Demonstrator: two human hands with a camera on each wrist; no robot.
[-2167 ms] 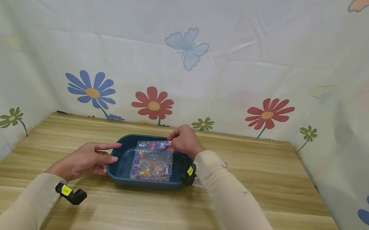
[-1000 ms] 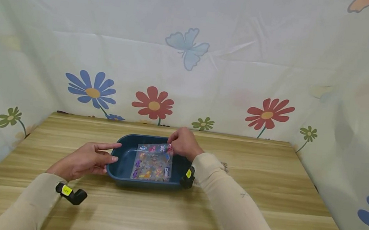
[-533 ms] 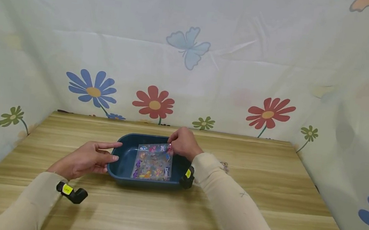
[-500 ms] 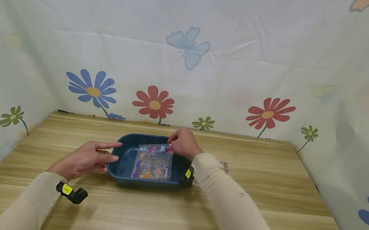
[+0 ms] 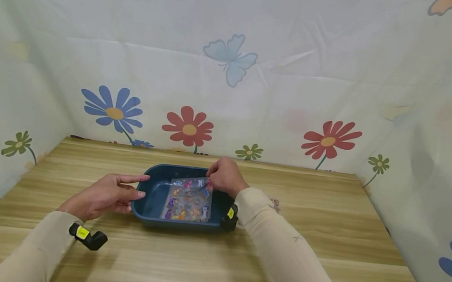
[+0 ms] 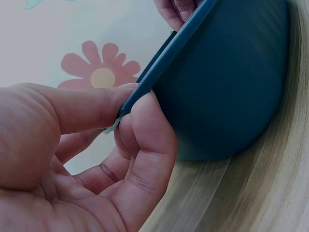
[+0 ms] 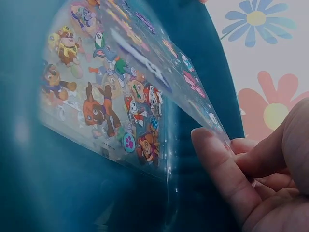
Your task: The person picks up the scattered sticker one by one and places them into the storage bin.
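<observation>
A dark blue plastic basin (image 5: 154, 198) stands on the wooden table. My left hand (image 5: 106, 196) pinches its left rim between thumb and fingers, plain in the left wrist view, where the basin wall (image 6: 222, 82) fills the right side. Over the basin, my right hand (image 5: 226, 176) pinches the upper right corner of a clear sticker sheet (image 5: 189, 200) printed with colourful ponies. The right wrist view shows that sheet (image 7: 166, 72) slanting up from a second clear sticker sheet (image 7: 99, 108) with cartoon dogs, lying inside the basin. The basin's right end is partly hidden by my right hand and wrist.
Partly behind my right sleeve, a small patch of colourful prints (image 5: 275, 205) shows on the wooden table (image 5: 326, 217). A white cloth with flowers and butterflies (image 5: 281, 96) hangs behind the table and along both sides. Each wrist wears a black camera (image 5: 91, 239).
The pony sticker sheet has dropped slightly into the basin and shifted a little right, still pinched by my right hand. My left hand keeps its place on the rim.
</observation>
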